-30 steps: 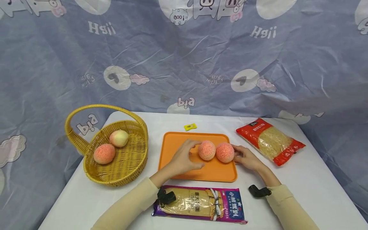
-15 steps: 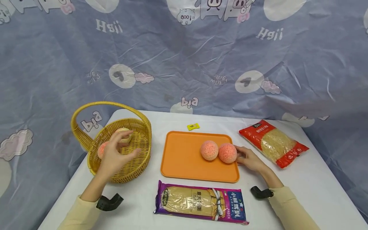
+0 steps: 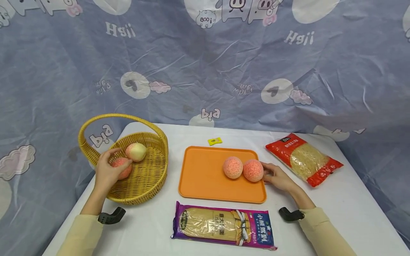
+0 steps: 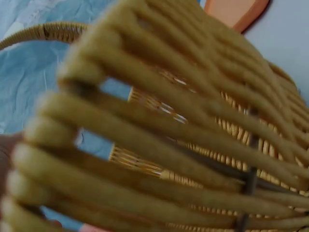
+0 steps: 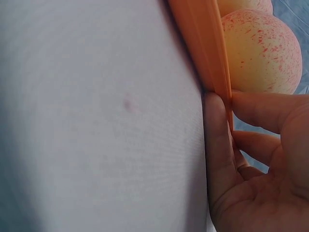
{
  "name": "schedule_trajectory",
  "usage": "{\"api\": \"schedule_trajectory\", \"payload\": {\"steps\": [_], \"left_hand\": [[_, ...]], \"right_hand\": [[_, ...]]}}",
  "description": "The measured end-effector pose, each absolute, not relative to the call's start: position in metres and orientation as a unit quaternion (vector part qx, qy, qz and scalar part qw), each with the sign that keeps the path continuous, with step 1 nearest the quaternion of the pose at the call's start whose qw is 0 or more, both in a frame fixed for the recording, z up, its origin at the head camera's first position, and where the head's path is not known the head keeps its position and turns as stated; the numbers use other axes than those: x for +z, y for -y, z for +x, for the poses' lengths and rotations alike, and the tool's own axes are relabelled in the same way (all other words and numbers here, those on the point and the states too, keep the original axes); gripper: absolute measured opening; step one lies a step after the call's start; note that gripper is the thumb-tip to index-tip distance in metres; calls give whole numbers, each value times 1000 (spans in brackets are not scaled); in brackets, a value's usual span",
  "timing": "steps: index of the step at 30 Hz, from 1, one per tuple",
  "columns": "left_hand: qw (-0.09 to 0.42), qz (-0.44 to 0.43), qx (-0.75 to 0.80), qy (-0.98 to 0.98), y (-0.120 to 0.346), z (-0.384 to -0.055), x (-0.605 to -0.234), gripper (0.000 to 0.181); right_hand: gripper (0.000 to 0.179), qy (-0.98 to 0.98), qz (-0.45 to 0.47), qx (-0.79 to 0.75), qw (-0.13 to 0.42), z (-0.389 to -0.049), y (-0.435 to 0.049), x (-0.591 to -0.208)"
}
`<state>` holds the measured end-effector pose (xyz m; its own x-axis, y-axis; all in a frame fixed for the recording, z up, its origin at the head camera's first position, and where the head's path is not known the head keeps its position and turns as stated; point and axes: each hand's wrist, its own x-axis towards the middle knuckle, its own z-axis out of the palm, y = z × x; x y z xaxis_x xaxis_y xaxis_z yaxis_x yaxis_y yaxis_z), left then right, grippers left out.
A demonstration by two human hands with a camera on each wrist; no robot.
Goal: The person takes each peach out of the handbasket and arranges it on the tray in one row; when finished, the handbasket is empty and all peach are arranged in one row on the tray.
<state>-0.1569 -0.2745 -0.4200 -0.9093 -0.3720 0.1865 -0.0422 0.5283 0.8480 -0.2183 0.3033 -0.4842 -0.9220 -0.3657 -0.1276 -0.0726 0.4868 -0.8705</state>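
Observation:
In the head view my left hand (image 3: 107,171) reaches over the near left rim of the yellow wicker basket (image 3: 157,185). Its thumb and fingers curl round a pink peach (image 3: 125,170) in the basket. A paler peach (image 3: 136,152) lies just behind. Woven strands of the basket (image 4: 145,140) fill most of the left wrist view, hiding nearly all of that hand. My right hand (image 3: 278,176) is at the right edge of the orange tray (image 3: 201,177). The right wrist view has its thumb and fingers pinching the tray's rim (image 5: 207,43). Two peaches (image 3: 233,168) sit side by side on the tray.
A purple pasta packet (image 3: 224,225) lies in front of the tray. The red bag (image 3: 304,159) with pale yellow contents lies at the back right. Behind the tray is a small yellow packet (image 3: 215,141). The basket's tall handle (image 3: 123,115) arches over its far left side.
My left hand has moved from the tray to the basket, first with nothing in it, and now grips the pink peach there. The right hand stays at the tray's edge. The head view shifted slightly.

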Motion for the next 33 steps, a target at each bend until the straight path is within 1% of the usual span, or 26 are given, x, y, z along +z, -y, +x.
{"api": "schedule_trajectory", "payload": {"steps": [9, 17, 23, 25, 28, 33], "left_hand": [[116, 159, -444, 874, 280, -167, -430, 69], [72, 159, -466, 867, 280, -169, -433, 71], [-3, 147, -475, 868, 282, -169, -436, 79], [-19, 147, -477, 866, 283, -170, -437, 82], [-23, 150, -475, 867, 283, -169, -438, 83], [-12, 149, -462, 874, 284, -167, -436, 82]], "right_hand": [[62, -854, -127, -483, 149, -218, -302, -482], [62, -855, -128, -481, 146, -217, -304, -481], [61, -853, -128, -485, 146, -217, -305, -485], [62, -851, -129, -487, 148, -217, -305, -486], [62, -849, -129, -490, 147, -218, -305, -487], [62, -852, -131, -486, 144, -219, -304, -486]]}}
